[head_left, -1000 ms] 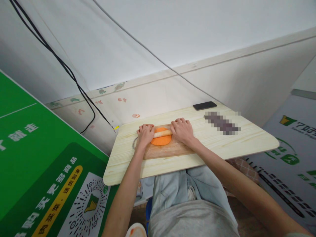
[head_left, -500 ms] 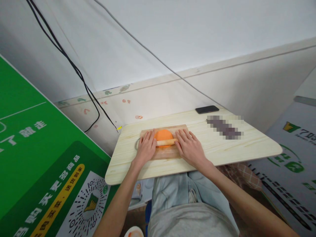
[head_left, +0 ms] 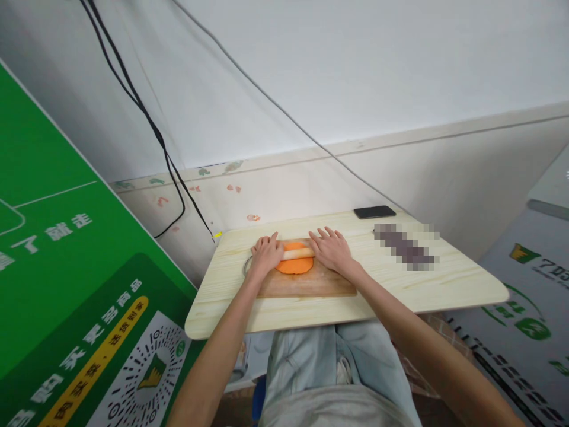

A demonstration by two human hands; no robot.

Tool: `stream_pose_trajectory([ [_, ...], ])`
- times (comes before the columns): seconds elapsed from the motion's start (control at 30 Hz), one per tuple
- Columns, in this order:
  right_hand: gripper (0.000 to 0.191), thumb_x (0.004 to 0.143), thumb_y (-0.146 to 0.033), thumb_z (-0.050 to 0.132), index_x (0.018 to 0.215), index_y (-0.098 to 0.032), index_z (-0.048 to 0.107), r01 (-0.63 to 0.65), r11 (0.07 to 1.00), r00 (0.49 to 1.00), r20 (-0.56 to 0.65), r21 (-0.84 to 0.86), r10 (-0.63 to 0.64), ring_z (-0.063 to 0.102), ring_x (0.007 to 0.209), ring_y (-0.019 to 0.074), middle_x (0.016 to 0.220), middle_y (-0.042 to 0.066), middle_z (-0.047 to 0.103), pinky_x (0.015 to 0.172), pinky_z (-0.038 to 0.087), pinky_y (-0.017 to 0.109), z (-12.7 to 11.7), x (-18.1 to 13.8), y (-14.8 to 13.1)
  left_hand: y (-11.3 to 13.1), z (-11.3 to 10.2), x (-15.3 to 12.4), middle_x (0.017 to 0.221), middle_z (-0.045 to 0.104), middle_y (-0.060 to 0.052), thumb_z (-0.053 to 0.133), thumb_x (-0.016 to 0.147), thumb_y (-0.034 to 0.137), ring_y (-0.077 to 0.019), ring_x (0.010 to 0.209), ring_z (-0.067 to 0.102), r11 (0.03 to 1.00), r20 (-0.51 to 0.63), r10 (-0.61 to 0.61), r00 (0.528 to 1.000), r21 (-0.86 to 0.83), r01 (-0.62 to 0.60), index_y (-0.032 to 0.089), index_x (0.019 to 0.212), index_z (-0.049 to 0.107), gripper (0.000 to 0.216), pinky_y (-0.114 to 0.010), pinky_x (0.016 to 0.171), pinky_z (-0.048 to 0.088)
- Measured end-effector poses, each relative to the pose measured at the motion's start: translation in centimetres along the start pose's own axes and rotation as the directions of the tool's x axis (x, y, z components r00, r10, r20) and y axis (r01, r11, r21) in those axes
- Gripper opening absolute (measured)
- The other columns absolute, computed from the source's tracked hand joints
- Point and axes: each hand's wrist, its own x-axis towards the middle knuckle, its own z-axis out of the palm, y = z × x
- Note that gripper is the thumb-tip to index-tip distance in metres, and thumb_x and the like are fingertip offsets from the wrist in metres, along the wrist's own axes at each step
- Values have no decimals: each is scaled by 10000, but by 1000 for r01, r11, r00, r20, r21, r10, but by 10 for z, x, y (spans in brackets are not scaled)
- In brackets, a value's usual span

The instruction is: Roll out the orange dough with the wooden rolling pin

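Pressing from both ends, a person's two hands work a pale rolling pin (head_left: 297, 254) laid across a flattened orange sheet (head_left: 294, 266) on a wooden board (head_left: 306, 288). The pin's long axis runs from left to right, roughly parallel to the near edge of the desk (head_left: 444, 279), with one end pointing toward the left edge and the other toward the right; both tips are hidden beneath the palms. The left hand (head_left: 268, 252) lies palm down over one end, fingers loosely bent toward the far edge. The right hand (head_left: 331, 248) covers the other end, unclenched, fingers spread and reaching past the pin. The board sits in the left half of the desk, its long side facing the near edge, and a thin metal loop (head_left: 244, 268) shows just beyond its left end. A dark phone (head_left: 374, 212) lies at the far edge, near the far right corner, and a blurred-out dark object (head_left: 406, 247), too obscured to identify, lies between it and the right edge.

Half a second earlier, the pin rested over the sheet's near part; now it has moved toward the far edge, both hands with it, leaving more of the orange exposed on the near side. The pin's left-to-right direction is little changed, and the phone remains in place.
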Motion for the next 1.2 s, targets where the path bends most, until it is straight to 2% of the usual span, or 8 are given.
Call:
stream_pose_trajectory([
  [0.13,560,1165,-407,308,1620,-225,579,-5,1000,1000,25,-30,6,507,1544,332,1630,145,610,1232,388,515,1,9,1,0,-2,7,1547,639,-206,379,1056,382,-396,1470,542,999,18,-40,999,-21,40,253,1611,553,596,-628,1199,417],
  [0.23,554,1169,-387,296,1612,-225,587,1,1000,1000,10,-28,-1,555,1505,300,1605,130,637,1199,438,455,-2,0,-2,-3,0,4,1543,636,-204,369,1071,404,-407,1455,547,999,19,-7,1000,-34,7,245,1571,600,573,-653,1196,410],
  [0.4,551,1169,-360,293,1603,-214,599,-17,999,1000,-1,-28,17,609,1452,281,1561,133,673,1154,489,416,-10,-14,-11,-6,2,-2,1467,677,-176,401,1083,399,-367,1441,552,1000,1,14,1000,-8,-14,276,1470,671,488,-597,1195,424],
  [0.5,543,1168,-350,297,1583,-217,622,-24,999,1000,-3,-31,24,619,1436,280,1540,130,689,1167,479,415,-11,-17,-14,-6,0,-5,1452,676,-167,404,1093,391,-360,1435,539,999,6,32,999,13,-33,289,1448,674,458,-593,1176,441],
  [0.67,567,1183,-392,263,1583,-216,625,24,999,998,-65,-35,-26,585,1464,283,1607,125,636,1177,465,404,-11,-36,-14,-4,-5,-25,1522,612,-180,422,1082,344,-393,1455,490,996,-18,87,996,26,-87,292,1471,659,458,-667,1178,425],
  [0.87,571,1176,-394,289,1600,-196,616,79,996,985,-155,-34,-83,518,1536,299,1624,127,620,1273,372,426,-7,-66,-15,-3,-10,-55,1565,590,-163,383,1102,336,-362,1523,448,989,-70,147,987,-10,-148,305,1622,523,540,-661,1268,340],
  [1.03,581,1183,-414,262,1620,-218,591,39,999,997,-71,-20,-40,530,1519,299,1656,128,587,1234,400,429,-4,-43,-13,-3,-5,-35,1567,593,-199,359,1097,355,-413,1536,431,997,-35,82,996,-2,-82,268,1618,550,562,-736,1250,320],
  [1.2,588,1183,-431,259,1688,-231,486,-18,1000,998,68,-2,18,500,1545,303,1646,137,595,1229,388,460,-7,5,-7,1,-6,4,1557,607,-227,352,1072,369,-415,1500,486,998,-5,-36,999,-56,35,237,1609,551,587,-687,1196,414],
])
